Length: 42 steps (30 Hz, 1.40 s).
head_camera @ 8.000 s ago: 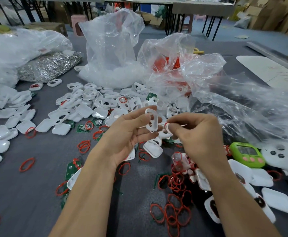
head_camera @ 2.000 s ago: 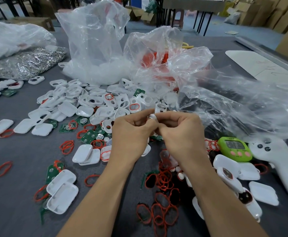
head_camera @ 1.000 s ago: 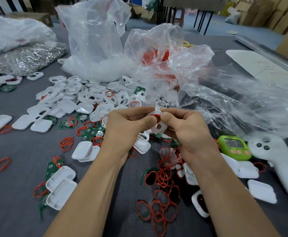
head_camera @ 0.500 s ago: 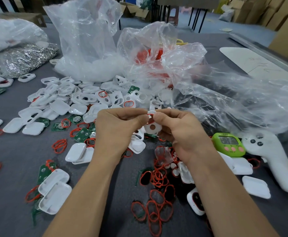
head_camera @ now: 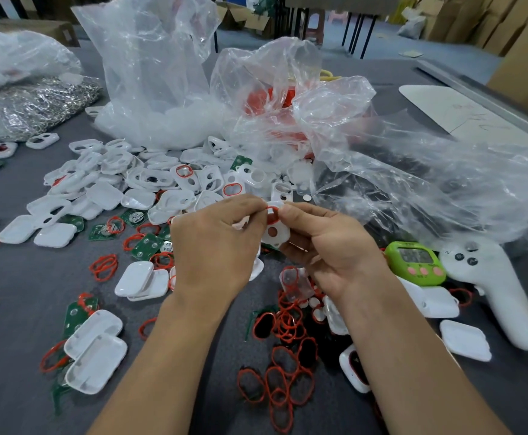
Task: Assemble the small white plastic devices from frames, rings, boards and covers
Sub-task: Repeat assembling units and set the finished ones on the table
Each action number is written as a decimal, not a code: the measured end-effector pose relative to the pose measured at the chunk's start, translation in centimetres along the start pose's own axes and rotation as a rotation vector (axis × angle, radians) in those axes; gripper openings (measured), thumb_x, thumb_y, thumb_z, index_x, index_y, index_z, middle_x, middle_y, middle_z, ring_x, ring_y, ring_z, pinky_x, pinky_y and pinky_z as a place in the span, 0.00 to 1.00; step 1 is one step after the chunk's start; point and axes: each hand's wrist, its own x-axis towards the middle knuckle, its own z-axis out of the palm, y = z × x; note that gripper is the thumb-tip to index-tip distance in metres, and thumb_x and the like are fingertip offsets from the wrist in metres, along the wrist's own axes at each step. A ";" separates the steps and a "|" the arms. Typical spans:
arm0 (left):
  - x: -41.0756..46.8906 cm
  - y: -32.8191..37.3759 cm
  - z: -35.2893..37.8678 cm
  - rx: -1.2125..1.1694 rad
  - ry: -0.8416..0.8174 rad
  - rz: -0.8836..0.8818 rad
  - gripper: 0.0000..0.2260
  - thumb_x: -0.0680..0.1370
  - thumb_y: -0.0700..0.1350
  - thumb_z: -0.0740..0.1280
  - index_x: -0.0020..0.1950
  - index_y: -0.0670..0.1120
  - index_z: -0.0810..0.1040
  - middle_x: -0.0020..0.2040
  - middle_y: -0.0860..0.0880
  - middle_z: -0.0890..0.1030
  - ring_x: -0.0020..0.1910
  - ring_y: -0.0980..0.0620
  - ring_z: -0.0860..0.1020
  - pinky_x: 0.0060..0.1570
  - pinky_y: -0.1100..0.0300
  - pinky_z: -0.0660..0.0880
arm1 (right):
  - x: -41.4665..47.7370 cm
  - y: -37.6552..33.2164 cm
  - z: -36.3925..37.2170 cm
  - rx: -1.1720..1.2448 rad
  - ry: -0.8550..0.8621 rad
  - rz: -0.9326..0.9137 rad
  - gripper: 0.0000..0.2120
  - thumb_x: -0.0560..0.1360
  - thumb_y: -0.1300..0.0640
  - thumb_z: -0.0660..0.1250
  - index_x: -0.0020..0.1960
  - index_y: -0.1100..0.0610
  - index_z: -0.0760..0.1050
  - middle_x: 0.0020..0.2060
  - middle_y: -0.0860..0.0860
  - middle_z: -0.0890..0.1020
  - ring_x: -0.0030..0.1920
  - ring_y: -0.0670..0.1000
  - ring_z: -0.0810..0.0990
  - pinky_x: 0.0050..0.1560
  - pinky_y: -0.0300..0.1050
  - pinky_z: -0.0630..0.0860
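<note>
**Seating a ring in a frame, head view.** The frame, a small white plastic shell with two openings, is held in the air between the two hands, above the worktop. The red ring lies at its upper opening, directly between the two thumb tips, and appears only partly seated. The left hand has its fingers curled, with thumb and forefinger pinching the frame's upper edge at the ring. The right hand pinches the same edge from the other side, its remaining fingers curled beneath the frame as a support; how far they touch its back cannot be told. Handling, as judged: the frame is light and stiff but thin-walled, so it is best taken by its outer rim, leaving the opening free. The ring is soft, springy and liable to twist or pop out, so it should be pressed in a little at a time around the opening with the fingertips. Beyond the left hand lies a heap of further frames, with green boards just to that hand's left. White covers lie beside the left forearm, and loose rings between the two forearms. A green timer and a white controller rest to the right of the right hand; clear plastic bags stand beyond both hands.
</note>
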 end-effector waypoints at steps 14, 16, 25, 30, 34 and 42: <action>-0.4 0.6 0.4 0.443 -0.098 0.265 0.09 0.74 0.35 0.72 0.34 0.44 0.83 0.36 0.51 0.84 0.30 0.48 0.80 0.26 0.52 0.73 | 0.1 0.6 0.5 -0.039 0.097 -0.025 0.04 0.76 0.67 0.70 0.45 0.60 0.82 0.36 0.54 0.86 0.35 0.50 0.84 0.43 0.45 0.81; -0.5 0.6 0.5 0.472 -0.138 0.254 0.09 0.74 0.36 0.72 0.35 0.45 0.82 0.36 0.51 0.83 0.30 0.47 0.79 0.26 0.51 0.73 | 0.2 0.8 0.5 -0.078 0.116 -0.032 0.05 0.77 0.66 0.70 0.44 0.59 0.82 0.36 0.54 0.85 0.37 0.51 0.83 0.43 0.45 0.80; -1.2 0.0 1.1 0.412 -0.134 0.311 0.07 0.76 0.37 0.70 0.39 0.44 0.84 0.38 0.50 0.84 0.34 0.46 0.82 0.31 0.50 0.76 | 0.2 1.2 0.5 -0.363 0.223 -0.245 0.09 0.74 0.64 0.75 0.37 0.56 0.84 0.33 0.56 0.86 0.34 0.52 0.84 0.43 0.51 0.82; -0.1 -0.2 0.3 -0.319 -0.160 -0.442 0.08 0.75 0.40 0.75 0.46 0.53 0.89 0.45 0.55 0.88 0.48 0.58 0.85 0.52 0.59 0.81 | 0.1 0.2 0.2 -0.233 0.160 -0.210 0.07 0.76 0.66 0.73 0.40 0.57 0.83 0.33 0.54 0.86 0.32 0.50 0.83 0.33 0.41 0.79; 0.8 -0.1 -0.4 -0.724 -0.241 -0.729 0.05 0.76 0.37 0.73 0.47 0.43 0.89 0.42 0.42 0.87 0.38 0.49 0.86 0.37 0.61 0.80 | -0.3 -0.1 0.2 -0.076 0.021 -0.142 0.09 0.77 0.66 0.71 0.41 0.56 0.83 0.34 0.53 0.86 0.32 0.48 0.84 0.33 0.39 0.80; 0.6 -0.4 -1.0 -0.519 -0.157 -0.589 0.05 0.71 0.45 0.77 0.40 0.57 0.89 0.38 0.47 0.87 0.39 0.39 0.87 0.41 0.38 0.84 | -0.2 0.6 0.7 -0.182 -0.049 -0.219 0.19 0.79 0.67 0.69 0.34 0.51 0.86 0.36 0.53 0.87 0.35 0.50 0.85 0.36 0.40 0.81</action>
